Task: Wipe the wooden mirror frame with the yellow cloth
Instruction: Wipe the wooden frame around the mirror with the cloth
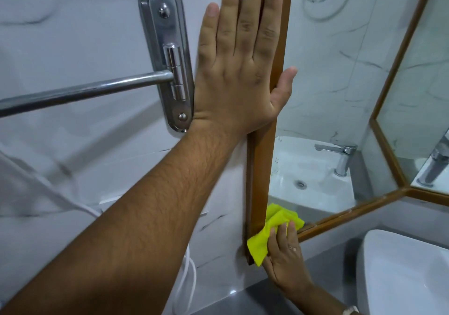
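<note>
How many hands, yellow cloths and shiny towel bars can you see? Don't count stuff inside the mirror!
Hands: 2, the left hand flat on the wooden frame and the right hand holding the cloth
Yellow cloths: 1
Shiny towel bars: 1
Total: 4

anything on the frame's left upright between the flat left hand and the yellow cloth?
No. In the head view, bare wooden frame runs from the left hand down to the yellow cloth under the right hand.

Both forearms are showing bare; the right hand is wearing a ring and a wristband.
</note>
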Demonstrator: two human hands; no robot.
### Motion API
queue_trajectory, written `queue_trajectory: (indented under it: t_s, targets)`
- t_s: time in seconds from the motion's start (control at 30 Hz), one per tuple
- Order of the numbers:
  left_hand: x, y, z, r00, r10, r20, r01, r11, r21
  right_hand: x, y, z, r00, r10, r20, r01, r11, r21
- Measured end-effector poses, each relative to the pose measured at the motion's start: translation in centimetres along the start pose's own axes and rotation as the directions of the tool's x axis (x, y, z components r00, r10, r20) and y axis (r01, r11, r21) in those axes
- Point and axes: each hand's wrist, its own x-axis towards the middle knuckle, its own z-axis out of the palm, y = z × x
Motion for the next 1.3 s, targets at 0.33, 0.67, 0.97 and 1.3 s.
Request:
queue_trajectory:
  t_s: [0.33,0.67,0.97,1.3]
  targets:
    - [-0.1,0.0,0.1,1.0,-0.016,0.022,0.015,0.999,0.032,15.3,-2.4,-8.5,0.932,0.054,-0.358,-0.001,0.989,0.147]
    - [-1.7,0.1,-0.4,0.995,0.042,0.087,-0.045,0.998,0.034,0.1,0.3,-0.7,0.993,-0.017,0.117,0.02,1.0,-0.023]
    - [-1.4,-0.2,0.0,0.998,0.044,0.034,-0.044,0.999,0.005,20.0,-1.7,-12.9,0.932,-0.044,-0.36,0.077,0.994,0.08]
    - [4.3,-1.9,-1.3,0.993,0.115,-0.02,-0.113,0.99,0.088,14.5,0.4,-11.2,0.96,-0.178,-0.218,0.176,0.984,-0.029]
